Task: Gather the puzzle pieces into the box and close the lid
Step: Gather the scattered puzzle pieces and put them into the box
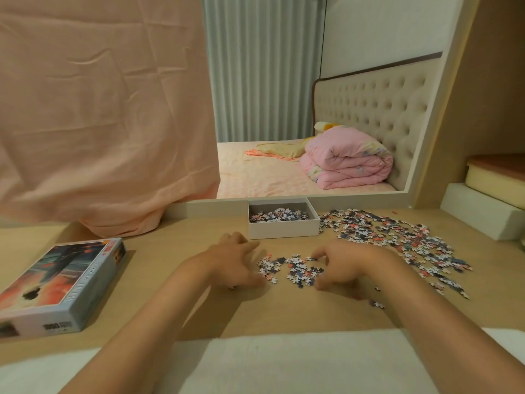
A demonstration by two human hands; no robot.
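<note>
Now both hands are on the table (176,251), one on each side of a small heap (295,270) of puzzle pieces: the left hand (235,263) at its 9 o'clock, the right hand (349,265) at its 3 o'clock. The fingers of both are bent and apart, tips down on the wood. The left holds nothing that I can see; whether the right pinches a piece I cannot tell. The box (284,231) stands open at 12 o'clock from the heap, with some pieces inside. A bigger scatter (397,237) lies at 2 o'clock, and the lid (62,282) at 9 o'clock, well apart. I think the risk is in the scooping: these flat, light pieces can slip under the palms or fall between the fingers on the way to the box, and the loose pieces (376,304) at 5 o'clock can be swept off the table
</note>
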